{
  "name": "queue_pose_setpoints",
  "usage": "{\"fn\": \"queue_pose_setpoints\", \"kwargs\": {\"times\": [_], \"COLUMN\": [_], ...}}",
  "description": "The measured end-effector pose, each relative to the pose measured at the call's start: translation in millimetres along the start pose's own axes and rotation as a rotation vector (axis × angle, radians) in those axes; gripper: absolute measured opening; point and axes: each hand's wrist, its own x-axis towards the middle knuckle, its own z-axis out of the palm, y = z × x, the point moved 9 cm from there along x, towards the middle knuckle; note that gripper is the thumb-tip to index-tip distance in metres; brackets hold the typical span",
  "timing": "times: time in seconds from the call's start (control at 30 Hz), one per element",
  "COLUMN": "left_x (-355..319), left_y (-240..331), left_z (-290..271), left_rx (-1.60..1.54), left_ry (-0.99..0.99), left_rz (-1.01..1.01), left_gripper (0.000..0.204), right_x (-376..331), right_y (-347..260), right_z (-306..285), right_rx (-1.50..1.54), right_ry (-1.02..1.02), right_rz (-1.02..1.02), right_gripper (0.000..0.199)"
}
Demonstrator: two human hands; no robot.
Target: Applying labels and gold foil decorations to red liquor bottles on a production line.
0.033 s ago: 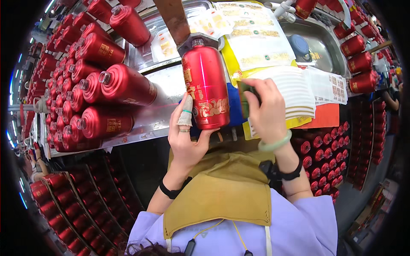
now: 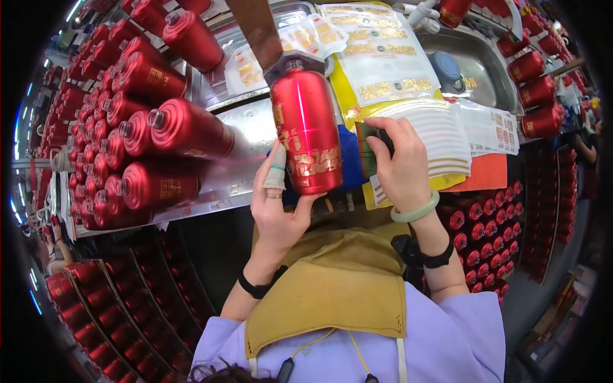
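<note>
A glossy red bottle (image 2: 311, 118) with gold decoration lies with its neck away from me, against a metal bracket (image 2: 274, 67). Red light lines cross on its surface. My left hand (image 2: 276, 214) grips the base end, thumb at the bottom and fingers along the left side; one finger wears a white wrap. To the right of the bottle, my right hand (image 2: 407, 169) is closed, thumb and fingers pinched around something dark, mostly hidden. Beside those fingertips is a dark green block (image 2: 365, 153). A blue piece (image 2: 350, 150) shows behind the bottle.
Many red bottles (image 2: 191, 127) crowd the bench at left. Gold label sheets (image 2: 383, 57) lie on yellow backing at the far right, beside stacked white strips (image 2: 440, 140). A metal sink (image 2: 495, 67) holds a blue-lidded container (image 2: 447, 67). More bottles (image 2: 485, 230) stand below, right.
My right hand has shifted slightly to the right, and more of the green block shows. The gold pattern on the bottle looks slightly shifted; my left hand keeps its hold.
</note>
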Motion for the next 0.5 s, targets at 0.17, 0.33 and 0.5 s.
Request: {"fn": "queue_pose_setpoints", "kwargs": {"times": [0.17, 0.33, 0.5], "left_x": [-7.2, -7.5, 1.8], "left_y": [-13.2, -16.3, 15.0], "left_z": [2.5, 2.0, 7.6], "left_rx": [0.020, 0.048, 0.124], "left_ry": [-0.046, -0.078, -0.105], "left_rz": [-0.013, 0.020, 0.095], "left_gripper": [0.076, 0.078, 0.093], "right_x": [-12.2, -10.8, -14.4], "right_y": [-11.6, 27.5, 58.7], "right_z": [4.7, 2.4, -10.0], "right_rx": [0.428, 0.018, 0.257], "right_ry": [-0.015, 0.057, 0.170], "right_rz": [-0.025, 0.164, 0.096], "right_gripper": [0.024, 0.023, 0.021]}}
